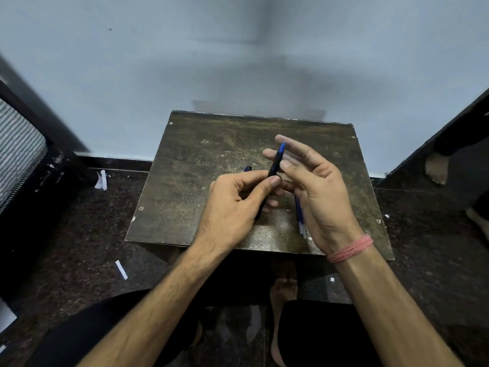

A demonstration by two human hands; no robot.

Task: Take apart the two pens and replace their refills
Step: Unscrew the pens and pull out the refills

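Observation:
A dark pen with a blue tip (276,161) points up and away over a small worn wooden table (190,165). My left hand (235,205) grips its lower barrel between thumb and fingers. My right hand (315,192) is beside the pen's upper part, fingers spread, thumb and fingertips touching the barrel. A second blue pen (247,169) peeks out on the table just behind my left hand, mostly hidden. Several blue refills (300,218) lie on the table under my right palm, partly covered.
The table stands against a pale wall on a dark speckled floor. Scraps of white paper (121,269) lie on the floor at left. A dark chair (23,144) is at far left. Another person's bare foot (436,168) shows at right. My own feet are under the table.

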